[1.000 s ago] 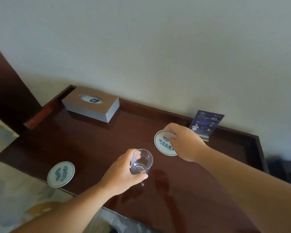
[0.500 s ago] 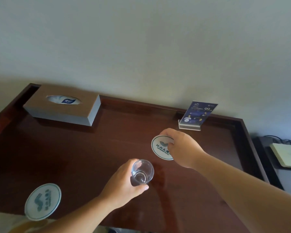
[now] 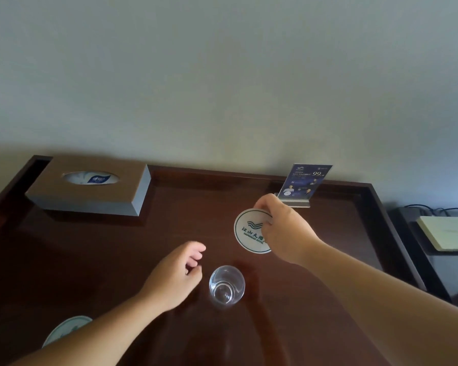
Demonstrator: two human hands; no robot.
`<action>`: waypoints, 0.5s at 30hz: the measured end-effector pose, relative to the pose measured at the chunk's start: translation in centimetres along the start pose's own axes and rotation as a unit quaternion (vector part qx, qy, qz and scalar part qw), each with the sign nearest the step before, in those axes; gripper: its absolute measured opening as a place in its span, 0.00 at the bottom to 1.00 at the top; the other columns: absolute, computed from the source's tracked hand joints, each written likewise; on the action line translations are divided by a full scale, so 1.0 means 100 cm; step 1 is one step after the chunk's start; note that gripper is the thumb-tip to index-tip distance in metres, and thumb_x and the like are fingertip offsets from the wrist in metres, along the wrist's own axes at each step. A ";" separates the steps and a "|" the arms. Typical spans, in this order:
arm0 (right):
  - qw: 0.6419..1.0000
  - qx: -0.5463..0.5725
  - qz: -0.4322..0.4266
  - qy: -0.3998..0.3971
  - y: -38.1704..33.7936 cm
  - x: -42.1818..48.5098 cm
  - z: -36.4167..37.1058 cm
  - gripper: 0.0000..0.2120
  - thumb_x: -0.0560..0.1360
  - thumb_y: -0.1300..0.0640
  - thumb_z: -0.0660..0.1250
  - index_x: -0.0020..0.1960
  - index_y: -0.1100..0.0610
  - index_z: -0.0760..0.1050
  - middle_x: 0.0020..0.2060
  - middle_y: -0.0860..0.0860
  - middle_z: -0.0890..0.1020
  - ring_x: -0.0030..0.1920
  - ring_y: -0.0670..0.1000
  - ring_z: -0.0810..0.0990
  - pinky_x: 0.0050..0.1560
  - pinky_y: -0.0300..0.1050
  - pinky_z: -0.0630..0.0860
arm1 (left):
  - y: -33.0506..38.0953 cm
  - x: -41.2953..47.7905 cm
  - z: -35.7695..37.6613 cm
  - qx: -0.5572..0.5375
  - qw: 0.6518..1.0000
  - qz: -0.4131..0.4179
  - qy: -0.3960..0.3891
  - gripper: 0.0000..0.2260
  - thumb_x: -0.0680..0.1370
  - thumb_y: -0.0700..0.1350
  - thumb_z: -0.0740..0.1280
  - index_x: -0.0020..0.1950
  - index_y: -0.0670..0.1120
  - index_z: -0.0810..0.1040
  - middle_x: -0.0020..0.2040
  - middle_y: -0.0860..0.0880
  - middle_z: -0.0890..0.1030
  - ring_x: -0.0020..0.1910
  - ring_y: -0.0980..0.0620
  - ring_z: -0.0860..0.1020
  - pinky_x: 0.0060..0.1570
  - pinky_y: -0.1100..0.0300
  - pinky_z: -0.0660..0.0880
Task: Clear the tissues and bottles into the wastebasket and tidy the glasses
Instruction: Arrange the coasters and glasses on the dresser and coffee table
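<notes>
Glassware: the small clear drinking glass [image 3: 226,284] stands upright on the dark brown wooden table [image 3: 117,247], at 3 o'clock of my left hand [image 3: 175,276]. It is likely light, rigid, slippery and fragile; grip the side wall at mid-height. My right hand [image 3: 284,231] pinches the round white coaster with green print [image 3: 249,231] at 1 o'clock of the glass. Change: my left fingers [image 3: 195,250] wrapped the glass earlier; now they are released and loosely curled beside it.

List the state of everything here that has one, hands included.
Drinking glass: upright, mouth up, looks empty, untouched.
Left hand: open, beside the glass, not touching it.
Right hand: pinching the edge of the far coaster.
Far coaster: held by the right hand; lifted or flat, cannot tell.
Near coaster: lying flat, partly hidden behind the left forearm.
Tissue box: tissue showing in its slot.
Sign stand: upright at the back.
</notes>
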State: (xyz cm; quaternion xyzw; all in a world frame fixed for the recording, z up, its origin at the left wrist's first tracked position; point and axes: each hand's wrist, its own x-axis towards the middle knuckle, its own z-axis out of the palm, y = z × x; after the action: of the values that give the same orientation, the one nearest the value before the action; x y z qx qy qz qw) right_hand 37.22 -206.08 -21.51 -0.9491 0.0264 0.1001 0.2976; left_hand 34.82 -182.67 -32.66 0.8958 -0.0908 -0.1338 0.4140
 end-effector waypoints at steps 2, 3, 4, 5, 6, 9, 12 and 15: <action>1.000 0.005 -0.012 0.000 -0.001 0.006 -0.001 0.14 0.76 0.65 0.58 0.55 0.49 0.68 0.49 0.49 0.81 0.46 0.51 0.80 0.41 0.48 0.81 | 0.020 0.018 -0.011 -0.032 0.999 0.000 0.027 0.13 0.77 0.44 0.66 0.58 0.57 0.73 0.50 0.58 0.80 0.48 0.62 0.78 0.50 0.65 0.75; 1.000 0.008 -0.019 -0.002 -0.002 0.010 -0.002 0.14 0.76 0.65 0.58 0.54 0.48 0.68 0.49 0.49 0.81 0.46 0.50 0.80 0.40 0.47 0.81 | 0.032 0.027 -0.016 -0.052 0.998 0.003 0.033 0.11 0.77 0.46 0.65 0.58 0.56 0.74 0.49 0.57 0.80 0.47 0.62 0.79 0.49 0.64 0.76; 1.000 0.010 -0.025 -0.007 -0.002 0.013 -0.003 0.14 0.76 0.65 0.58 0.54 0.48 0.69 0.48 0.48 0.80 0.46 0.50 0.80 0.39 0.45 0.80 | 0.043 0.034 -0.018 -0.074 0.997 0.004 0.037 0.10 0.77 0.49 0.65 0.58 0.55 0.75 0.48 0.57 0.81 0.46 0.61 0.80 0.48 0.61 0.77; 0.999 0.014 -0.032 -0.010 -0.002 0.018 -0.004 0.14 0.76 0.65 0.57 0.54 0.47 0.69 0.48 0.48 0.80 0.45 0.50 0.80 0.37 0.44 0.78 | 0.054 0.041 -0.020 -0.097 0.995 0.003 0.039 0.10 0.77 0.50 0.64 0.57 0.55 0.75 0.47 0.56 0.81 0.45 0.60 0.81 0.47 0.58 0.78; 0.999 0.021 -0.037 -0.012 -0.002 0.022 -0.005 0.14 0.76 0.65 0.57 0.54 0.47 0.70 0.47 0.47 0.80 0.45 0.49 0.79 0.36 0.42 0.77 | 0.064 0.047 -0.020 -0.116 0.992 0.001 0.039 0.09 0.77 0.50 0.64 0.56 0.54 0.76 0.46 0.54 0.82 0.44 0.59 0.81 0.46 0.56 0.79; 0.998 0.046 -0.044 -0.019 0.004 0.034 -0.007 0.16 0.75 0.65 0.56 0.54 0.46 0.71 0.46 0.47 0.80 0.45 0.48 0.79 0.38 0.43 0.77 | 0.087 0.060 -0.017 -0.122 0.992 0.000 0.026 0.05 0.79 0.44 0.63 0.50 0.51 0.77 0.42 0.50 0.83 0.40 0.57 0.82 0.42 0.54 0.79; 0.997 0.063 -0.042 -0.030 0.016 0.048 -0.008 0.17 0.75 0.65 0.57 0.55 0.44 0.71 0.47 0.46 0.80 0.46 0.47 0.79 0.39 0.41 0.77 | 0.094 0.073 -0.009 -0.107 0.994 -0.013 0.029 0.06 0.79 0.42 0.63 0.45 0.50 0.78 0.38 0.49 0.82 0.37 0.55 0.81 0.39 0.54 0.79; 0.996 0.081 -0.035 -0.034 0.030 0.065 -0.010 0.19 0.76 0.63 0.59 0.62 0.44 0.70 0.49 0.44 0.78 0.47 0.47 0.78 0.39 0.37 0.74 | 0.095 0.086 -0.002 -0.118 0.992 -0.029 0.044 0.07 0.79 0.41 0.63 0.44 0.50 0.78 0.37 0.49 0.82 0.36 0.54 0.81 0.38 0.55 0.79</action>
State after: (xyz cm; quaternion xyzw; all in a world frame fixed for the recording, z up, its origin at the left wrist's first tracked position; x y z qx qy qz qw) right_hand 43.38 -209.00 -23.71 -0.9181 -0.0084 0.1191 0.3779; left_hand 42.58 -190.97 -26.69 0.8479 -0.0303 -0.1156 0.5165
